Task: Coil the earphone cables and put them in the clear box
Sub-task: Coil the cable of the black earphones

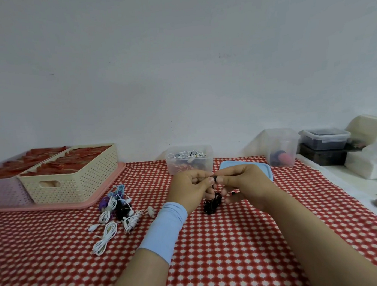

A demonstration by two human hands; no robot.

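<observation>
I hold a black earphone cable (213, 204) between my two hands, just above the red-and-white patterned tablecloth (214, 264) and in front of the clear box (190, 165). My left hand (189, 187) and my right hand (245, 183) meet at the cable's upper end, each pinching it between thumb and fingertips, the other fingers curled in. Below the pinch the cable hangs in a loose, tangled bunch; I cannot tell whether its lowest loops touch the cloth. A light-blue sleeve (164, 229) covers my left wrist, and my right forearm is bare.

The clear box stands open just beyond my hands, near the wall, with white and dark cables already inside. Its blue lid (261, 166) lies flat on the cloth to the right of it, partly behind my right hand.

To the left of my hands a pile of earphones (118, 208) lies on the cloth, mostly white, with some purple, blue and black. Beyond the pile, a pink tray (87, 203) carries a cream basket (74, 182) and a lilac basket (3, 193), both filled with red items. To the right, a second clear container (281, 145) stands by the wall, and dark lidded boxes (324, 140) are stacked beside it.
</observation>
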